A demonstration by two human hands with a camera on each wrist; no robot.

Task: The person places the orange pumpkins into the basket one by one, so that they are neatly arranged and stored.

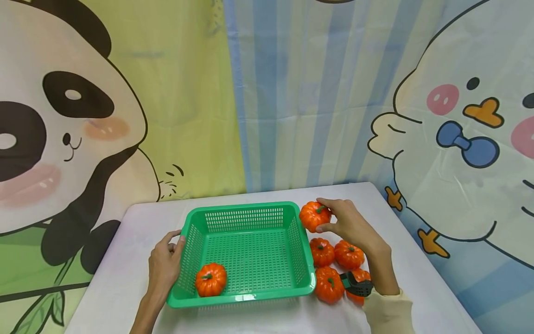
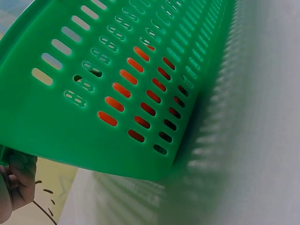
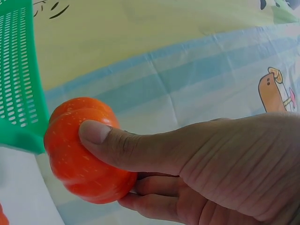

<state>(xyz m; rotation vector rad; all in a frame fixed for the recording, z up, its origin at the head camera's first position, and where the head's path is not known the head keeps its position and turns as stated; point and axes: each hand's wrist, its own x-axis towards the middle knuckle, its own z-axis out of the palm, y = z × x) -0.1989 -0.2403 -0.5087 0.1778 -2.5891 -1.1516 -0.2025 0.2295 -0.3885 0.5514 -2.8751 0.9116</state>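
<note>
My right hand (image 1: 345, 221) grips a small orange pumpkin (image 1: 314, 216) with a green stem, thumb on one side and fingers on the other. In the head view it overlaps the right rim of a green plastic basket (image 1: 250, 297). My left hand (image 1: 163, 264) holds the basket's left rim, thumb over the edge. Inside, near the front left corner, sits one pumpkin (image 1: 211, 279); its orange shows through the slotted wall (image 2: 61, 117) in the left wrist view. The right wrist view shows the thumb (image 3: 96, 133) pressed on the held pumpkin (image 3: 84, 159).
Several more pumpkins (image 1: 329, 285) lie grouped on the white table (image 1: 417, 297) right of the basket, one partly hidden behind the black wrist strap (image 1: 359, 286). A curtain (image 1: 283, 93) with cartoon animals hangs behind the table.
</note>
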